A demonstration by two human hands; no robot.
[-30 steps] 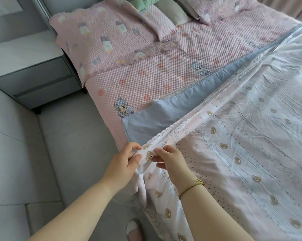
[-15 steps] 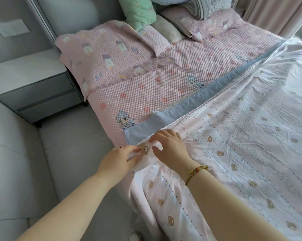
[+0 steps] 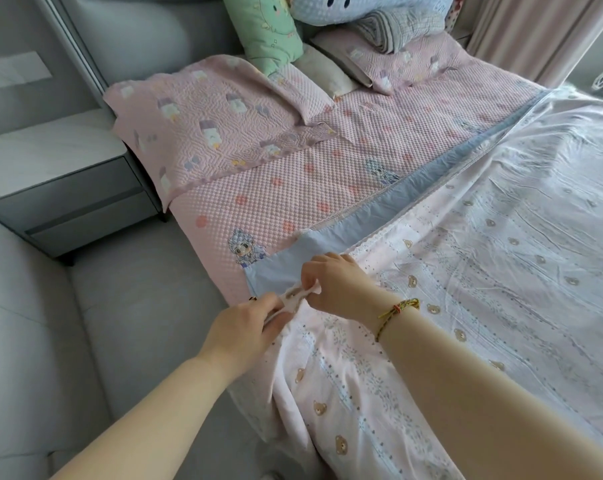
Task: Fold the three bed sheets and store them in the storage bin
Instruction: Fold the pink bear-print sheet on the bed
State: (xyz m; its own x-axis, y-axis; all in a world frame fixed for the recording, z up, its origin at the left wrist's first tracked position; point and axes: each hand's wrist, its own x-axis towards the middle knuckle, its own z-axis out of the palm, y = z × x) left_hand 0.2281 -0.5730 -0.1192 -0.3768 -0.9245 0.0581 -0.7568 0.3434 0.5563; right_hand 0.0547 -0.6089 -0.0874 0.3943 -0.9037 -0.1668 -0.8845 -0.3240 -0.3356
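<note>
Scene: pale pink cotton bed sheet printed with small brown bears point(image 3: 466, 306) lies spread over most of the bed, on top of a plain blue sheet point(image 3: 362, 226) whose edge shows as a band along it.
Bed: pink quilted bedspread point(image 3: 258, 195) underneath, with pillows at the head and a grey bedside cabinet point(image 3: 61, 188) to the left.
Left hand point(image 3: 244, 327): fingers closed, pinching the bear sheet's near corner at the bed's edge.
Right hand point(image 3: 334, 285): fingers closed on the same corner, just beside the left; a woven cord bracelet point(image 3: 397, 308) sits on the wrist.
Sheet relative to grip: the corner is bunched between the two hands; the rest stretches away to the right and hangs down over the bedside below them.
Step in hand: likely taking hold of a corner to begin the first fold; how many layers are pinched is too small to tell.
Next move: probably carrying this corner across to meet the opposite one, keeping edges aligned.
Storage bin: not in view.
</note>
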